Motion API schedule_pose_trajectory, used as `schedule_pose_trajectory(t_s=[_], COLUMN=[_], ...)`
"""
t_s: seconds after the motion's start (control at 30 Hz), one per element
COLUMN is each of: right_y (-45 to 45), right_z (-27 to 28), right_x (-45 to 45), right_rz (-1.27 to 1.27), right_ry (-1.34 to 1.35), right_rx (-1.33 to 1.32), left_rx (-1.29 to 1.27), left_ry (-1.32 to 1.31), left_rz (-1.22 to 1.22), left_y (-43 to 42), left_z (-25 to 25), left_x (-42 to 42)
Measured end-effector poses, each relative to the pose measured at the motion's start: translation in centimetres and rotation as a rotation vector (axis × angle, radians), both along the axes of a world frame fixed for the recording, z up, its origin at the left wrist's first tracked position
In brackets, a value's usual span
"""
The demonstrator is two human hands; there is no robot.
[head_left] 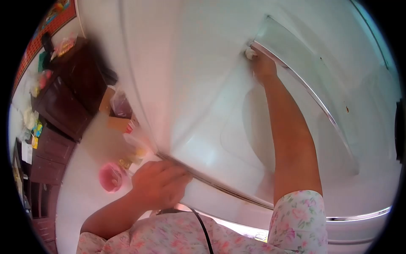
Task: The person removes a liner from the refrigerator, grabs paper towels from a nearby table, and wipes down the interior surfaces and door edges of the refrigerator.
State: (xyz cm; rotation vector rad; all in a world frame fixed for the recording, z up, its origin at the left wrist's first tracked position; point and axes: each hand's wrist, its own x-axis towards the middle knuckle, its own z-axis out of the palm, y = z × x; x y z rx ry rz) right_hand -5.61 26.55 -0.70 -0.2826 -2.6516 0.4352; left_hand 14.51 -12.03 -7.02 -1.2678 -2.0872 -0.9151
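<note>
A large pale glossy panel (203, 106), like an appliance's inside wall, fills the middle of the view. Against it, under the end of a clear shelf with a shiny metal strip (313, 92), my right hand (263, 67) presses a small white wad (250, 53). My left hand (163, 184) rests at the panel's lower edge (228, 189), with its fingers bent over or beside the rim. Whether those fingers hold anything is hidden.
Dark red wooden cabinets (67, 103) stand at the left with bags on top. A cardboard box (118, 122) and a pink bucket (112, 177) are on the pale floor. A black cable (203, 228) hangs before my patterned shirt.
</note>
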Motion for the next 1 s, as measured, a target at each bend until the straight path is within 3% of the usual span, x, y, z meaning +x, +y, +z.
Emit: schedule_pose_trajectory(t_s=[0.07,0.2,0.27,0.3,0.37,0.43,0.63,0.7,0.77,0.93,1.0], right_y=[-0.5,-2.3,-1.9,-2.7,-6.5,-8.3,-16.6,-16.0,-14.3,-9.3,-5.9], right_z=[-0.6,0.2,-0.8,-1.1,-0.1,-1.7,1.1,1.7,1.6,0.0,-2.1], right_x=[0.1,0.6,1.0,2.4,7.2,10.2,22.7,22.7,21.6,12.7,9.2], right_rz=[0.013,-0.048,0.077,0.129,0.195,0.389,0.723,0.772,1.002,0.832,0.616], right_ry=[0.148,0.109,0.056,0.156,0.105,0.299,0.011,-0.02,-0.084,0.244,0.289], right_rx=[0.26,0.096,0.103,0.015,-0.271,-0.023,-0.142,-0.172,-0.18,-0.134,-0.118], left_rx=[0.0,-0.022,-0.026,-0.02,-0.046,0.014,0.173,0.178,0.184,0.124,0.124], left_ry=[0.035,0.061,0.017,0.019,0.041,0.047,-0.012,0.0,0.004,0.004,-0.01], left_rz=[-0.003,-0.004,-0.021,-0.032,-0.025,-0.062,-0.087,-0.085,-0.063,-0.075,-0.066], left_y=[0.1,-0.1,-0.1,-0.1,0.0,-0.1,-0.4,-0.2,0.0,0.2,-0.1], left_z=[-0.2,0.8,0.9,1.1,1.2,0.9,1.4,0.8,0.7,0.1,0.5], left_x=[-0.2,0.0,0.0,0.1,0.1,0.1,0.3,-0.1,-0.6,-0.4,0.0])
